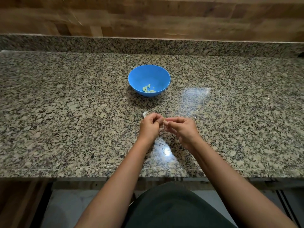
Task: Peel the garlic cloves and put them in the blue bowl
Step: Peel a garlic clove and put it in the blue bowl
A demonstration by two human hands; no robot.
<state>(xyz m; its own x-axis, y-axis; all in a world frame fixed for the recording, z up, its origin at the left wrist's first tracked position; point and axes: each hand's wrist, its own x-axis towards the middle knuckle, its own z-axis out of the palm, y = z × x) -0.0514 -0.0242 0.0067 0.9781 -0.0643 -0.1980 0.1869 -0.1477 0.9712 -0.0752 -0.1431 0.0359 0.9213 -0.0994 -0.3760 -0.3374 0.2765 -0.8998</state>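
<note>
A blue bowl stands on the granite counter, a little beyond my hands. Several peeled garlic cloves lie in its bottom. My left hand and my right hand meet just above the counter, fingers curled. Between their fingertips they pinch one small pale garlic clove, mostly hidden by the fingers. A whitish piece of garlic or skin peeks out on the counter just behind my left hand.
The counter's front edge runs below my forearms. A low granite upstand and a wooden wall close the back. Small bits of skin lie near my hands.
</note>
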